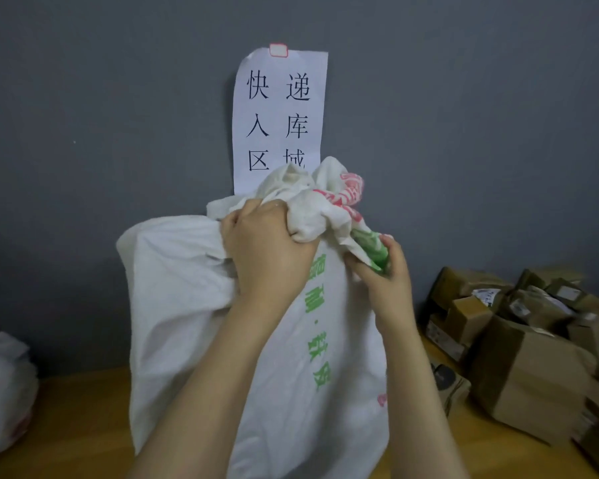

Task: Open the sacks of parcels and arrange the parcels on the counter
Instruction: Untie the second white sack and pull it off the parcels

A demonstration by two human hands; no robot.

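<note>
White sack (187, 323) stands on the wooden worktop (83, 409). Left hand (270, 250) and right hand (384, 274) both squeeze its bunched top with curled fingers (234, 221). A hard tug could tip it onto the parcels (519, 368).

I see a white sack (187, 305) with green characters down its front and pinkish-red print at its neck. The wall (83, 98) is plain grey, the paper sign (279, 115) white with black characters. On the right, the parcels (533, 368) are brown cardboard with white labels. The counter (77, 426) is honey-yellow.
</note>
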